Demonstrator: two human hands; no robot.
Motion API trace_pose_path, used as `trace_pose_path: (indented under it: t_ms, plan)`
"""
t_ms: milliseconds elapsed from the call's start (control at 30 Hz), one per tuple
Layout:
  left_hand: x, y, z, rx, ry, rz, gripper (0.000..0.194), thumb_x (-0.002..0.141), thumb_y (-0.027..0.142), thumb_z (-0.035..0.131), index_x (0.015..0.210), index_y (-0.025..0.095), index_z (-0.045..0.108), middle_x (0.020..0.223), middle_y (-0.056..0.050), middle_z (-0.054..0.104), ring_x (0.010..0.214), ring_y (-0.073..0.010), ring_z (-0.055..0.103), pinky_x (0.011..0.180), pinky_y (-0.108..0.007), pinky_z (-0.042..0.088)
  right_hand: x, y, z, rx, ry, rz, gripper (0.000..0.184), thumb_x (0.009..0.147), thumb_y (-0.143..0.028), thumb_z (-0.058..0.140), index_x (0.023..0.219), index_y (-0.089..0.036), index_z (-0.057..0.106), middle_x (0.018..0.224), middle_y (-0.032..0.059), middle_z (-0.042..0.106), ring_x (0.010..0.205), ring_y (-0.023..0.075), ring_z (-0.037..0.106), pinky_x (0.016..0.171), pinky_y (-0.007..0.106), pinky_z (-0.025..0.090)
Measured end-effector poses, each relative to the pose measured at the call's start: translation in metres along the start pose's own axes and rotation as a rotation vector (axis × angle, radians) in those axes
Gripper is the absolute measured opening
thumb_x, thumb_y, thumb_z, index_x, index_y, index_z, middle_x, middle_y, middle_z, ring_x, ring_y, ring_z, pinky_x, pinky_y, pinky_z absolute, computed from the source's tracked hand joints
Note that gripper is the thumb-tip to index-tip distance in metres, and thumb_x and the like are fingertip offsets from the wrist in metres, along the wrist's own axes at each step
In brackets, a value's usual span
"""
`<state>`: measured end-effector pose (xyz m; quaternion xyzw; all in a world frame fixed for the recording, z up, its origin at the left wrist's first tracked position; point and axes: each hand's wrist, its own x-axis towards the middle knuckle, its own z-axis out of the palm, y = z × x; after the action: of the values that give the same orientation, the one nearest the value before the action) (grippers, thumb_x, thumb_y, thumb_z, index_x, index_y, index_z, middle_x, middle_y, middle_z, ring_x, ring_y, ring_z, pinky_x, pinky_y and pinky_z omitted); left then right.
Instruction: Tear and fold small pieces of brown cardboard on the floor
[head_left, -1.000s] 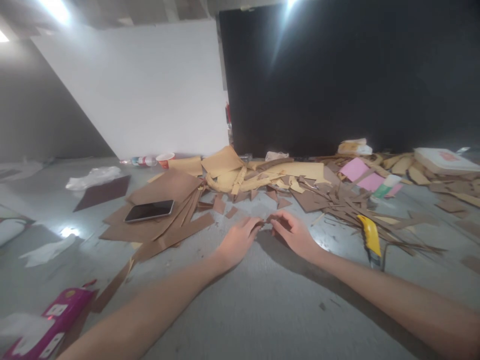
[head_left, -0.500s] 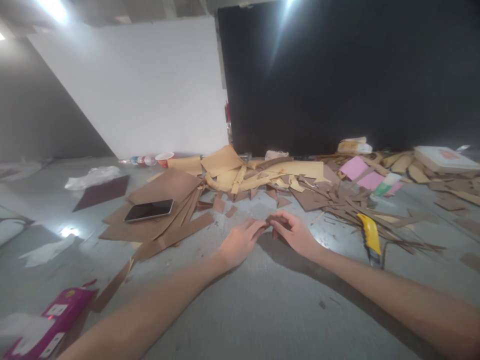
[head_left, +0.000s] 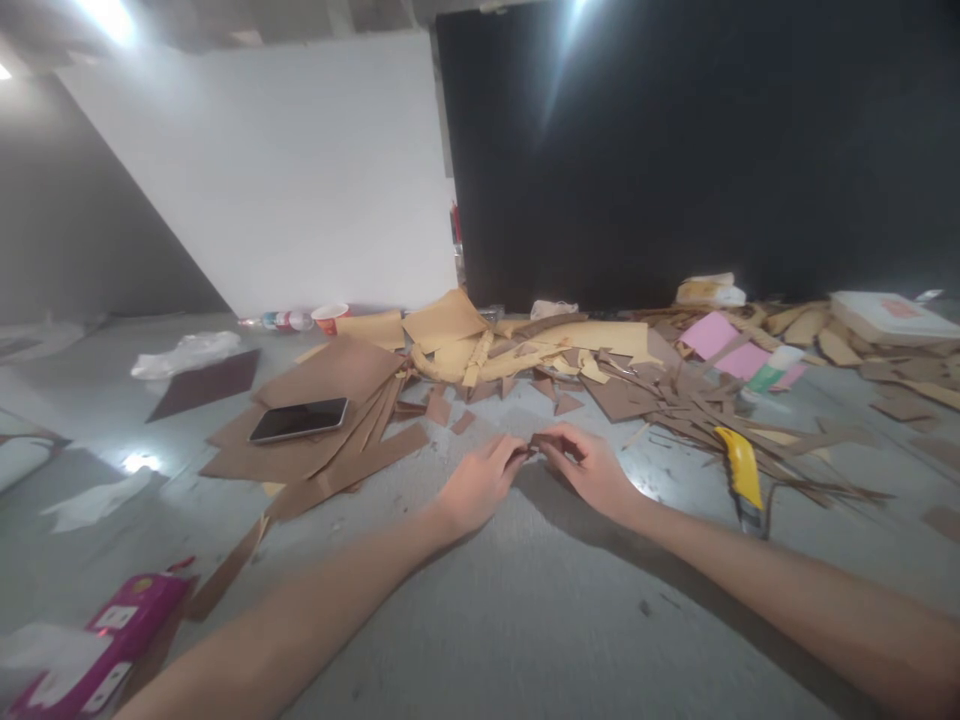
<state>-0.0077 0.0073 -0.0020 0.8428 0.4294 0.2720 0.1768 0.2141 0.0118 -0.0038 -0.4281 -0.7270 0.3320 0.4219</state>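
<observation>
Both hands meet over the middle of the grey table, fingertips nearly touching. Between them is a small piece of brown cardboard (head_left: 535,440), mostly covered by the fingers. My left hand (head_left: 480,484) is closed, pinching its left end. On the other side my right hand (head_left: 589,468) pinches it between thumb and fingers. Small brown cardboard scraps (head_left: 568,403) lie just beyond the fingertips. To the right of my right hand rests a yellow utility knife (head_left: 741,470).
A phone (head_left: 298,420) lies on brown cardboard sheets (head_left: 330,372) at left. A magenta power strip (head_left: 142,610) is at lower left. Yellow sheets (head_left: 442,325), pink paper (head_left: 712,336), cardboard strips (head_left: 697,400) and a white box (head_left: 892,318) line the back. A paper cup (head_left: 330,318) stands behind.
The left fingers have curled in more around the small cardboard piece, and the right fingers have shifted slightly on it. The things on the table look unmoved.
</observation>
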Motion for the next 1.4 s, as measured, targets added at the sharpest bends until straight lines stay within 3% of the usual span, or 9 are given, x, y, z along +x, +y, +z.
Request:
trace_pose_path:
  t_ms: [100,333,567,800,1000,1133,1267,1400]
  plan:
    - [0.0,0.0,0.0,-0.003,0.009,-0.001,0.016,0.11,0.03,0.046,0.118,0.026,0.059,0.112,-0.004,0.07,0.105,-0.0202,0.069,0.091,-0.032,0.054,0.0,0.001,0.0,-0.016,0.005,-0.024,0.029,0.103,-0.049,0.056,0.105,-0.025,0.071,0.097,0.0059,0.074,0.085,0.0219,0.066,0.077,0.034,0.052]
    - [-0.001,0.004,-0.002,-0.027,0.013,-0.017,0.014,0.109,0.029,0.048,0.116,0.026,0.059,0.114,-0.004,0.071,0.107,-0.0207,0.07,0.093,-0.033,0.053,-0.002,0.004,0.002,0.029,0.051,-0.004,0.028,0.1,-0.052,0.061,0.099,-0.024,0.065,0.081,0.003,0.067,0.073,0.0199,0.062,0.069,0.032,0.05]
    - [-0.01,0.016,0.01,-0.244,0.027,-0.034,0.017,0.109,0.032,0.05,0.121,0.027,0.06,0.117,-0.002,0.073,0.105,-0.0175,0.071,0.091,-0.028,0.053,-0.003,-0.004,-0.001,0.012,0.039,-0.05,0.03,0.101,-0.051,0.06,0.095,-0.023,0.068,0.086,0.0052,0.07,0.078,0.0205,0.063,0.073,0.033,0.051]
    - [-0.003,0.01,0.012,-0.37,0.163,-0.09,0.018,0.107,0.038,0.053,0.113,0.024,0.063,0.102,-0.002,0.075,0.09,-0.0161,0.071,0.082,-0.027,0.053,-0.003,0.0,0.001,0.067,0.081,-0.054,0.024,0.101,-0.045,0.062,0.097,-0.022,0.068,0.084,0.0029,0.068,0.075,0.0184,0.063,0.07,0.03,0.051]
    - [-0.003,0.008,0.012,-0.366,0.159,-0.087,0.018,0.107,0.038,0.053,0.108,0.023,0.064,0.097,-0.001,0.074,0.087,-0.016,0.07,0.081,-0.027,0.052,-0.004,0.002,0.001,0.036,0.058,-0.103,0.019,0.102,-0.04,0.062,0.099,-0.023,0.069,0.089,0.0041,0.07,0.079,0.0196,0.064,0.074,0.031,0.051]
    - [-0.003,0.007,0.014,-0.418,0.183,-0.07,0.018,0.106,0.037,0.055,0.118,0.024,0.061,0.102,-0.002,0.075,0.09,-0.0162,0.071,0.083,-0.028,0.054,-0.003,0.0,0.0,0.016,0.05,-0.112,0.02,0.104,-0.04,0.057,0.101,-0.023,0.068,0.09,0.0044,0.071,0.079,0.0197,0.065,0.073,0.031,0.052]
    - [-0.002,0.007,0.014,-0.446,0.192,-0.079,0.032,0.105,0.036,0.056,0.135,0.026,0.054,0.104,-0.003,0.076,0.092,-0.0173,0.074,0.084,-0.03,0.057,0.0,-0.002,0.0,0.018,0.019,-0.151,0.018,0.105,-0.036,0.056,0.101,-0.023,0.068,0.1,0.0058,0.07,0.089,0.0203,0.066,0.08,0.032,0.053]
    - [-0.001,0.007,0.013,-0.415,0.212,-0.056,0.024,0.106,0.036,0.054,0.125,0.025,0.063,0.112,-0.005,0.077,0.098,-0.018,0.074,0.087,-0.029,0.057,0.002,-0.001,0.0,0.015,0.004,-0.152,0.017,0.104,-0.036,0.057,0.102,-0.023,0.068,0.101,0.0058,0.068,0.088,0.0195,0.064,0.079,0.031,0.053]
